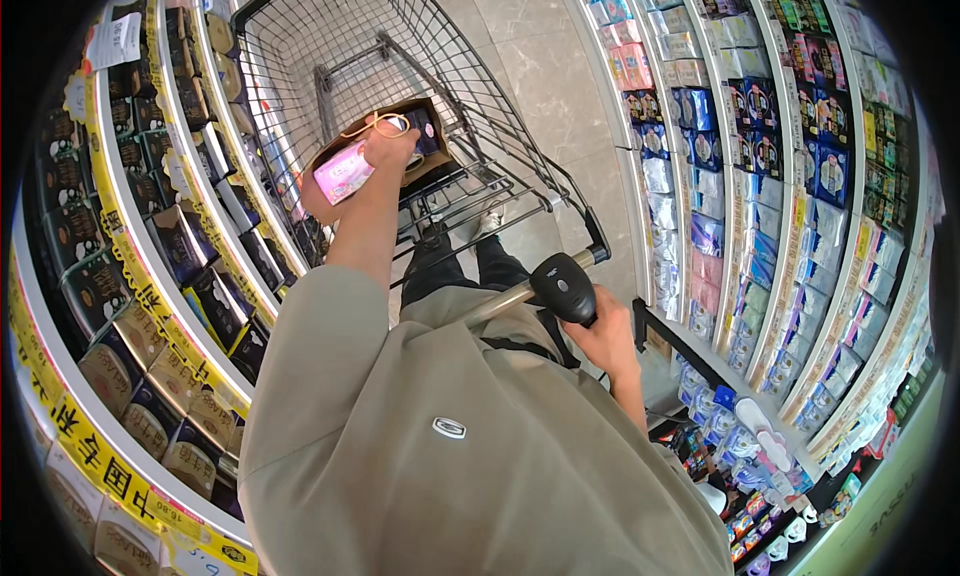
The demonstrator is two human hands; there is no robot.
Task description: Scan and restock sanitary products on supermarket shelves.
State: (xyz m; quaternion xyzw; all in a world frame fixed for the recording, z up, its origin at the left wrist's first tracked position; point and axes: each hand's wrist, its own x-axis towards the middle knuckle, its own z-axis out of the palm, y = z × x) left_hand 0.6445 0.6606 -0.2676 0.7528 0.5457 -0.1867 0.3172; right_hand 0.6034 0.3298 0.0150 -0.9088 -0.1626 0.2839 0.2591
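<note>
My left hand (391, 147) reaches into an open brown paper bag (318, 199) in the near end of a wire shopping cart (480, 50). A thin yellow cord handle (360, 128) loops over the hand, and something white shows by its fingers; its grip is partly hidden. Beside the wrist, a pink patterned package (343, 172) sticks out of the bag. A dark package (426, 131) sits at the bag's other end. My right hand (609, 332) is curled against a black rounded plastic unit (562, 289) on the cart's handle bar (499, 304), its fingers partly hidden beneath.
Curved-looking shelves of dark and tan packages (90, 234) with yellow price strips stand close on the left. On the right, long shelves hold many blue, white and pink packs (705, 148). Grey tiled floor (555, 118) runs between the cart and right shelves. A display (739, 456) stands lower right.
</note>
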